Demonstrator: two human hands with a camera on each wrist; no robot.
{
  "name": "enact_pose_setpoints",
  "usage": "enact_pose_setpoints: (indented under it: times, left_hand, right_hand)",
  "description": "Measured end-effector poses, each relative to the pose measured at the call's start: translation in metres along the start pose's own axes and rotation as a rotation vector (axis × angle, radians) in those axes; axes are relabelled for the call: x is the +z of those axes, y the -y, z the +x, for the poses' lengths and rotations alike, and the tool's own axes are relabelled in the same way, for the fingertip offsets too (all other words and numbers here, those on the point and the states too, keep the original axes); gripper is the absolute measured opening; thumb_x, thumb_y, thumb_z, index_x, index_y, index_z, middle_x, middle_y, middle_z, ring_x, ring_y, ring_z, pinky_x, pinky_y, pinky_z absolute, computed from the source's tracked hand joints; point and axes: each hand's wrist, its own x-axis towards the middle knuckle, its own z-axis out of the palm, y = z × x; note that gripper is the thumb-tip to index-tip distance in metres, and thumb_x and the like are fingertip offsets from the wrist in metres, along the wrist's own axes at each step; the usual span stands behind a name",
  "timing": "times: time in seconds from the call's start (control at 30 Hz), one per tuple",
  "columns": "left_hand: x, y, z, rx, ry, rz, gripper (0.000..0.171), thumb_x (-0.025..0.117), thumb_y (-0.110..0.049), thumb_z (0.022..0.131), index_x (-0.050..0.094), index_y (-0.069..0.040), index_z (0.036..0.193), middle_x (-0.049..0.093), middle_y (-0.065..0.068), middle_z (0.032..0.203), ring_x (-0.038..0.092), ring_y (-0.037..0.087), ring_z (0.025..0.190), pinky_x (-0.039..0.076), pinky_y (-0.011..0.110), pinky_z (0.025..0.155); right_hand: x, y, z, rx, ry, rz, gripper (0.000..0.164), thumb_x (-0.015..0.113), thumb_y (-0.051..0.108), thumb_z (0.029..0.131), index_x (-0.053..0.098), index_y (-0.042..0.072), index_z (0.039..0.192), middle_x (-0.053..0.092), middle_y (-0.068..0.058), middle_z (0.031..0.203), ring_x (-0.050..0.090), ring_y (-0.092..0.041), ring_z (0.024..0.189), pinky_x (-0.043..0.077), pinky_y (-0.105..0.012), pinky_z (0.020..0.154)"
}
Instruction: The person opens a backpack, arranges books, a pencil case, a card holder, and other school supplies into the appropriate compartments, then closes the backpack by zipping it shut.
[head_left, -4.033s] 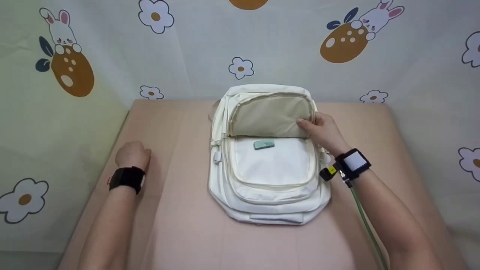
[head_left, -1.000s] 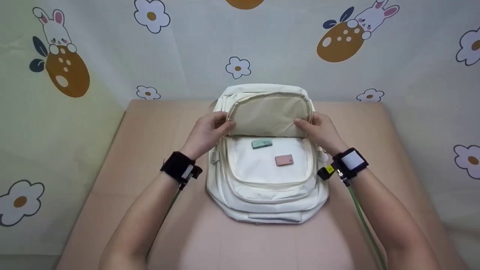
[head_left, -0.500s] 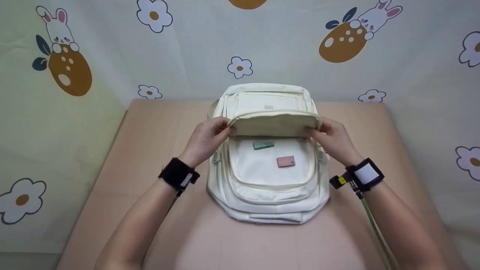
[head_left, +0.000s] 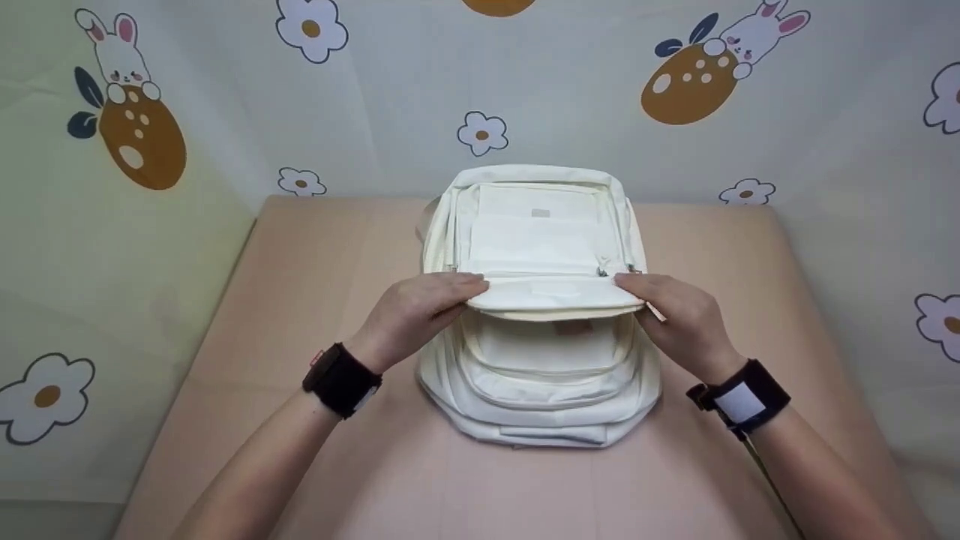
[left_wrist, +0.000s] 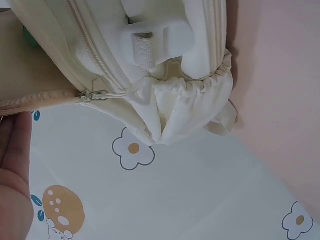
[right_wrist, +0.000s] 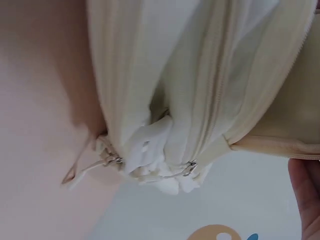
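A cream-white backpack (head_left: 540, 390) lies on the table, with the flap (head_left: 551, 292) of its front pocket bent downward over the pocket's opening. My left hand (head_left: 416, 311) has its fingers laid along the flap's left end. At the right end, my right hand (head_left: 682, 315) presses on the flap with straight fingers. Under the flap's edge a small pink block (head_left: 574, 327) shows in shadow inside the pocket. A bit of a green block (left_wrist: 31, 37) peeks out in the left wrist view; the flap hides it in the head view.
The pink-beige table (head_left: 360, 450) runs around the bag. A patterned cloth backdrop (head_left: 405, 90) stands behind it. Zipper pulls (head_left: 602, 270) sit near the flap's fold, and a cord trails from the band on my right wrist.
My left hand came from the table's left side to the flap. A pink block appeared in the pocket. Both hands have since brought the flap down, and the green block is now covered.
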Motion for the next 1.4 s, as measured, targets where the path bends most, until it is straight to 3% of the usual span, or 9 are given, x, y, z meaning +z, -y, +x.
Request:
enact_pose_setpoints:
  times: [0.13,0.23,0.53,0.7,0.93,1.23,1.33,1.4]
  left_hand:
    - [0.003,-0.002,-0.010,0.076,0.017,0.039,0.039,0.078,-0.001,0.088,0.073,-0.010,0.126,0.071,0.008,0.127,0.067,0.022,0.118,0.052,0.036,0.100]
    - [0.005,-0.003,-0.017,0.121,0.041,0.070,0.039,0.079,-0.003,0.087,0.074,-0.009,0.125,0.071,0.010,0.126,0.067,0.023,0.119,0.052,0.037,0.099]
    - [0.009,-0.003,-0.031,0.185,0.164,0.187,0.047,0.077,-0.001,0.087,0.068,-0.009,0.133,0.065,0.009,0.137,0.059,0.023,0.130,0.047,0.035,0.105]
    - [0.013,-0.003,-0.037,0.177,0.207,0.173,0.043,0.074,-0.007,0.092,0.066,-0.008,0.135,0.060,0.013,0.143,0.053,0.025,0.136,0.045,0.038,0.109]
    - [0.023,-0.001,-0.042,0.134,0.126,0.105,0.034,0.070,-0.023,0.099,0.071,-0.007,0.130,0.062,0.013,0.141,0.055,0.027,0.133,0.048,0.040,0.105]
    - [0.027,0.000,-0.043,0.120,0.076,0.037,0.034,0.075,-0.019,0.095,0.072,-0.006,0.126,0.062,0.014,0.139,0.056,0.028,0.133,0.046,0.039,0.108]
    - [0.023,0.002,-0.041,0.069,0.029,0.012,0.034,0.076,-0.017,0.094,0.071,-0.005,0.126,0.063,0.013,0.138,0.057,0.027,0.131,0.046,0.039,0.108]
    - [0.020,0.005,-0.038,-0.005,-0.015,0.006,0.034,0.075,-0.013,0.094,0.071,-0.004,0.127,0.064,0.012,0.137,0.059,0.026,0.129,0.047,0.037,0.107]
  right_hand:
    - [0.001,0.005,-0.008,-0.094,-0.008,-0.006,0.029,0.055,0.015,0.105,0.073,0.010,0.126,0.073,-0.007,0.121,0.073,-0.027,0.103,0.058,-0.041,0.084]
    - [0.002,0.008,-0.016,-0.144,0.028,-0.015,0.030,0.051,0.017,0.108,0.074,0.010,0.126,0.072,-0.009,0.124,0.071,-0.029,0.107,0.057,-0.045,0.082]
    - [0.008,0.011,-0.036,-0.191,0.127,-0.035,0.034,0.050,0.018,0.106,0.071,0.011,0.131,0.066,-0.014,0.135,0.066,-0.034,0.119,0.055,-0.049,0.088]
    - [0.010,0.010,-0.043,-0.184,0.142,-0.012,0.040,0.045,0.023,0.103,0.070,0.010,0.131,0.064,-0.016,0.137,0.064,-0.035,0.121,0.052,-0.046,0.090]
    - [0.015,0.014,-0.046,-0.130,0.133,-0.036,0.037,0.058,0.036,0.104,0.072,0.013,0.129,0.064,-0.012,0.138,0.063,-0.032,0.123,0.055,-0.047,0.086]
    - [0.014,0.017,-0.046,-0.095,0.117,-0.016,0.037,0.061,0.037,0.101,0.074,0.012,0.127,0.065,-0.012,0.137,0.065,-0.032,0.121,0.054,-0.047,0.087]
    - [0.012,0.018,-0.040,-0.100,0.124,-0.028,0.035,0.061,0.037,0.102,0.075,0.013,0.124,0.065,-0.011,0.136,0.066,-0.031,0.119,0.055,-0.047,0.086]
    - [0.011,0.020,-0.035,-0.095,0.133,-0.033,0.034,0.063,0.037,0.101,0.077,0.011,0.119,0.065,-0.011,0.137,0.066,-0.030,0.118,0.055,-0.047,0.087]
